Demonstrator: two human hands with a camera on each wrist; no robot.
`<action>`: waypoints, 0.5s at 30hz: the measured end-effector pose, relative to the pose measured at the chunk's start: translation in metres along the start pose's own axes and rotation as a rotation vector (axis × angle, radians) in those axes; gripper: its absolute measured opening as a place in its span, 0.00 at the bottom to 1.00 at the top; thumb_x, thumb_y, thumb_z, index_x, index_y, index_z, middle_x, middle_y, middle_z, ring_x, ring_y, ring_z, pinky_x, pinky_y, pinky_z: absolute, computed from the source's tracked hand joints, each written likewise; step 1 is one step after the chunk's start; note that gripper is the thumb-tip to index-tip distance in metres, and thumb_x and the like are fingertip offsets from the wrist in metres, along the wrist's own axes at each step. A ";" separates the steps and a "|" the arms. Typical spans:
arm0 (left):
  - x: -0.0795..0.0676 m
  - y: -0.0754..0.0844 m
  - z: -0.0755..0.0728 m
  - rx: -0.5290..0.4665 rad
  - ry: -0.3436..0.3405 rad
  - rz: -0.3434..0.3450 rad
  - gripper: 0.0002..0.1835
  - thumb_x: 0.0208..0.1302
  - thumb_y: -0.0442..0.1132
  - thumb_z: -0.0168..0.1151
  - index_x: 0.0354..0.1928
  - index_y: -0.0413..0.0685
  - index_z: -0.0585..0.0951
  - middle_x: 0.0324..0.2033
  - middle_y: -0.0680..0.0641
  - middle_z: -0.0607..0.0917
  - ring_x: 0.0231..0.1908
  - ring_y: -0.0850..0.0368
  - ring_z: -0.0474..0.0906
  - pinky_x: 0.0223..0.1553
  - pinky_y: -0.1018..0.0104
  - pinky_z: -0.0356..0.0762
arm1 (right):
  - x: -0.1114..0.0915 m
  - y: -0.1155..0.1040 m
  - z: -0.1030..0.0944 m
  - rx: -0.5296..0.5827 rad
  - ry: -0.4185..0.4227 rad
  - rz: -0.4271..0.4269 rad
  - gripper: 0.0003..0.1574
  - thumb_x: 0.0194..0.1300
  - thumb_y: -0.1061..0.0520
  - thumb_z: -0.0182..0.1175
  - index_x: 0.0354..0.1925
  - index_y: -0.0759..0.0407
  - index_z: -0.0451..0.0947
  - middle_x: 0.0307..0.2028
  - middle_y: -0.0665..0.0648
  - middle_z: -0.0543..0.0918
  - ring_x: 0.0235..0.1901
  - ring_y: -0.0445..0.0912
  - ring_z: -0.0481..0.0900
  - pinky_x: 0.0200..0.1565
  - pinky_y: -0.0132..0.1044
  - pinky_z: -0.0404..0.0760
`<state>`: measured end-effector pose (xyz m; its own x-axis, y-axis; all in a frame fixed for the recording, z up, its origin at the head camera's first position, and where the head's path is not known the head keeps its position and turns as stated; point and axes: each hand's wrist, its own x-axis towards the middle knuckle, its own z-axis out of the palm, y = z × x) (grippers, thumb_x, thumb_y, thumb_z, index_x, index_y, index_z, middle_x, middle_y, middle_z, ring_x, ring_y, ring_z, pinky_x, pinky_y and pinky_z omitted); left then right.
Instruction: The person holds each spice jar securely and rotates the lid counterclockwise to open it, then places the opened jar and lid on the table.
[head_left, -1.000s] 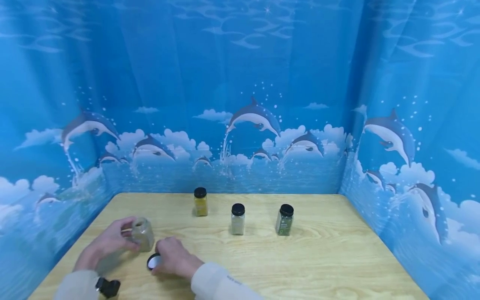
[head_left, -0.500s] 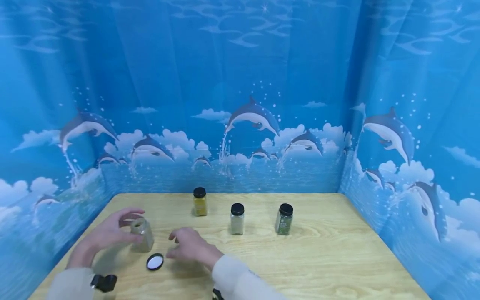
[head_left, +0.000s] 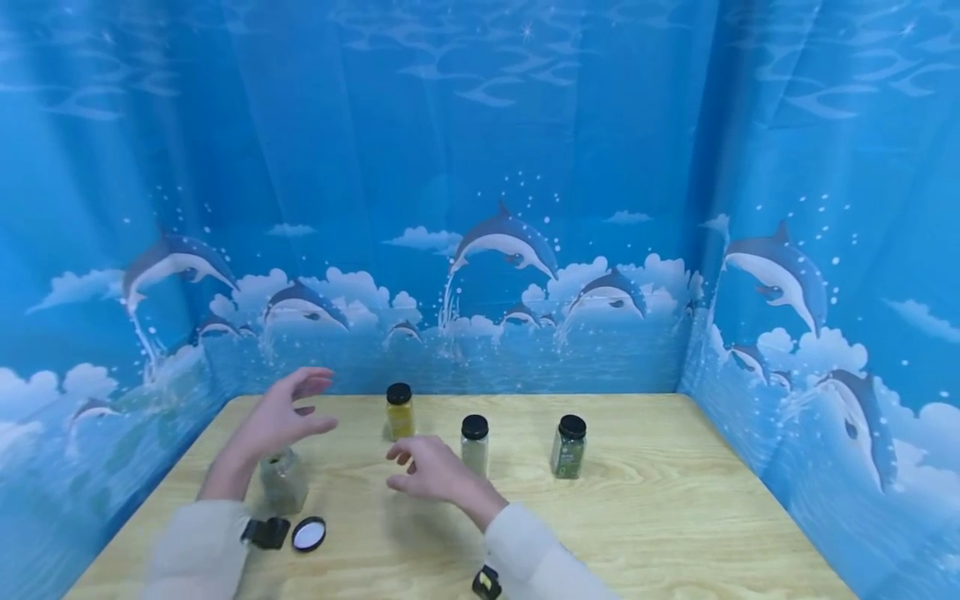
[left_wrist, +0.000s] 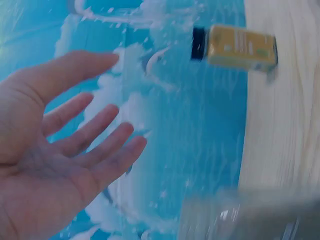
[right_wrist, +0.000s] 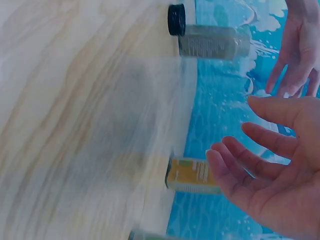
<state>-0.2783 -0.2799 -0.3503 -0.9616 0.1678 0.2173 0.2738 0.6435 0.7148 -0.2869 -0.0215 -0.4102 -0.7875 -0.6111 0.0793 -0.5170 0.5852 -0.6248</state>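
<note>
A lidless clear glass jar stands at the left of the table. Its black lid lies beside it, white inside facing up. Above and behind the jar is my left hand, raised, fingers spread and loosely bent, holding nothing. My right hand hovers between a yellow-filled jar and a pale jar, partly hiding the pale one. Its fingers are loosely bent around nothing, as the right wrist view also shows. In the left wrist view the yellow jar is apart from the left palm.
A black-lidded jar with green contents stands to the right on the wooden table. Blue dolphin-print curtains hang around the back and sides. Wrist cameras sit at both cuffs.
My right hand has let go of the lid, leaving it on the table, and moved right. My left hand has come off the open jar and risen, shifting right.
</note>
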 end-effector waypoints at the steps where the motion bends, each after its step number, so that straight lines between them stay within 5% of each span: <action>1: 0.004 0.002 0.005 -0.002 -0.005 -0.014 0.39 0.65 0.38 0.71 0.74 0.40 0.64 0.70 0.29 0.70 0.70 0.28 0.67 0.67 0.34 0.75 | -0.002 0.002 -0.002 0.000 0.004 0.002 0.23 0.67 0.54 0.69 0.58 0.59 0.81 0.53 0.62 0.87 0.47 0.50 0.87 0.44 0.28 0.85; 15: 0.056 -0.016 0.061 -0.011 -0.102 -0.198 0.44 0.61 0.36 0.72 0.75 0.34 0.61 0.71 0.26 0.67 0.71 0.25 0.64 0.68 0.35 0.74 | -0.030 0.026 -0.038 -0.040 0.026 -0.027 0.20 0.68 0.56 0.67 0.57 0.59 0.82 0.51 0.58 0.88 0.44 0.44 0.86 0.46 0.27 0.85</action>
<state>-0.3380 -0.2354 -0.3906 -0.9935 0.1136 0.0041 0.0789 0.6632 0.7443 -0.2900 0.0325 -0.3993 -0.7809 -0.6138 0.1161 -0.5510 0.5894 -0.5908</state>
